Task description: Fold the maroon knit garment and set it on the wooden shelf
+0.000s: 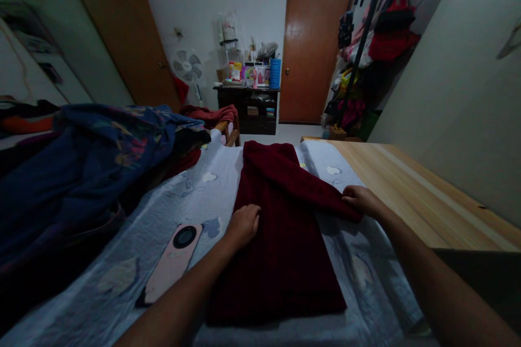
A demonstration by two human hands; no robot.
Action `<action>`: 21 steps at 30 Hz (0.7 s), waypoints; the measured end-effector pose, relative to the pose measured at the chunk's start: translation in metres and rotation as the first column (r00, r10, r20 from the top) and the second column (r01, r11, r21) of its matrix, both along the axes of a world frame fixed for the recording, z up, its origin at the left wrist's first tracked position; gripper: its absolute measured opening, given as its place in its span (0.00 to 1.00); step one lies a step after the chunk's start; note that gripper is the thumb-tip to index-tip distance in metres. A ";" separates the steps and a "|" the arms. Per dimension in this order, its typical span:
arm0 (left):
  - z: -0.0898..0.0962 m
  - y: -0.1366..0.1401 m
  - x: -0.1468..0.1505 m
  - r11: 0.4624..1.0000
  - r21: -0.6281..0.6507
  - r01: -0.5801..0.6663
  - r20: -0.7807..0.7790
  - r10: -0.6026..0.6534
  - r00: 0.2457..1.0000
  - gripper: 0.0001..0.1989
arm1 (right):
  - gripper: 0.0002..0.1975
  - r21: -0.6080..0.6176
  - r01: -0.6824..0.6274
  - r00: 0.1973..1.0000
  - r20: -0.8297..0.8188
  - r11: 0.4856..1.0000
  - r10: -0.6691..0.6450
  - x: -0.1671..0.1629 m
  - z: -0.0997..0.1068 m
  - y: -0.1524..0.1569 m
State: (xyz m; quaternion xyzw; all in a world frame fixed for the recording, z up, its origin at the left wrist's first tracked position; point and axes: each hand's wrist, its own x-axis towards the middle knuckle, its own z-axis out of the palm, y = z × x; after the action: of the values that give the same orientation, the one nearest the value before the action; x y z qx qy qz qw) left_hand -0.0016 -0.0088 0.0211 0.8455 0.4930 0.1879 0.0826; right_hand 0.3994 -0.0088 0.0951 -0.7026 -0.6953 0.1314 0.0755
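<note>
A dark red sweater [280, 260] lies spread on the bed, its left side folded in. One sleeve [301, 181] runs slantwise across the upper part and sticks out past the right edge. My right hand [360, 200] is closed on the cuff end of that sleeve. On the left part of the sweater rests my left hand [244, 222], fingers curled in against the fabric; their tips are hidden. A pink phone [173, 265] with a round black camera ring lies left of my left forearm.
A pale blue patterned bedsheet [215, 190] covers the bed. Heaped clothes [97, 146] fill its left side. A wooden board [407, 184] runs along the right. Beyond stand a dark cabinet [248, 111], a fan [187, 68], a door [309, 54] and hanging bags [391, 38].
</note>
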 end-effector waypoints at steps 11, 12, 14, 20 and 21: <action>-0.004 0.116 0.036 0.994 -0.062 -0.088 0.099 0.094 0.991 0.28 | 0.08 0.102 0.351 0.713 -0.674 0.931 -0.195 0.000 0.042 0.010; -0.007 0.119 0.037 0.994 -0.068 -0.090 0.097 0.096 0.991 0.30 | 0.08 0.087 0.401 0.632 -0.747 0.912 -0.207 0.003 0.043 0.012; -0.014 0.122 0.039 0.993 -0.073 -0.089 0.091 0.096 0.991 0.34 | 0.07 0.033 0.491 0.538 -0.798 0.871 -0.273 0.011 0.041 0.019; -0.028 0.118 0.041 0.996 -0.010 -0.088 0.069 0.088 0.994 0.39 | 0.07 0.028 0.593 0.687 -0.539 0.805 -0.487 0.029 0.015 0.030; -0.029 0.118 0.041 0.997 0.000 -0.081 0.076 0.081 0.994 0.39 | 0.08 0.089 0.578 0.755 -0.436 0.811 -0.490 0.030 0.013 0.029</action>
State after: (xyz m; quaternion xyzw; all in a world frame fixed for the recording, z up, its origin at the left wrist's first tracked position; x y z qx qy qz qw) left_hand 0.0394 0.1087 -0.0078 0.8172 0.5232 0.2235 0.0923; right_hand 0.4297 0.0205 0.1080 -0.8186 -0.4444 0.1651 0.3243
